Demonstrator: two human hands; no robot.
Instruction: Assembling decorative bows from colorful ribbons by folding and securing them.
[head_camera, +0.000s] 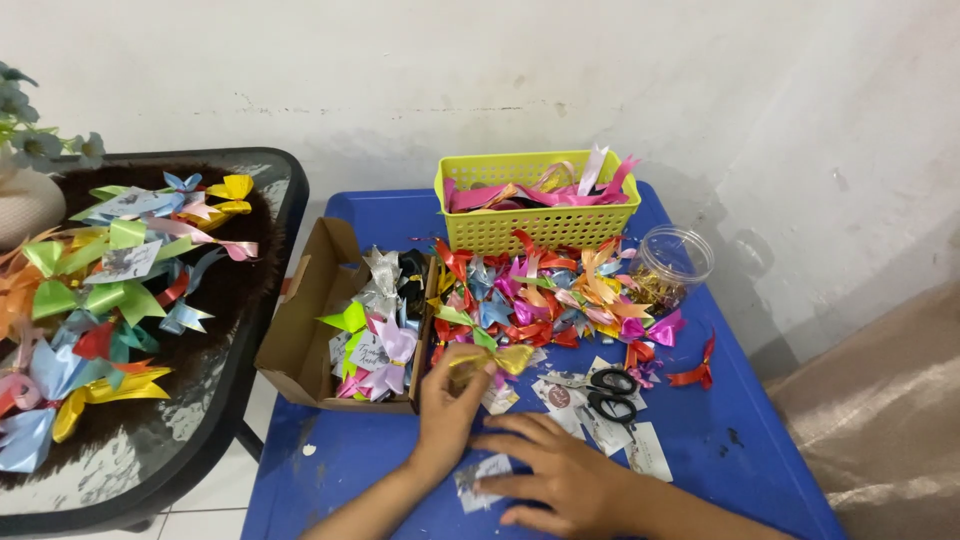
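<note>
The right hand (560, 475) lies open, flat on a small white card (482, 480) on the blue table (740, 450), while just beyond it the left hand (450, 405) pinches a gold ribbon bow (500, 360), right of the brown cardboard box (305, 330) and before the yellow-green basket (535, 225).

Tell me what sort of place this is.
Probably a home craft corner: a blue plastic table heaped with coloured ribbon bows, a yellow plastic basket of ribbon, black-handled scissors, bare wall behind.

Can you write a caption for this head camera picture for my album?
Left hand pinches a gold ribbon bow while right hand presses a small card on the blue table.
</note>
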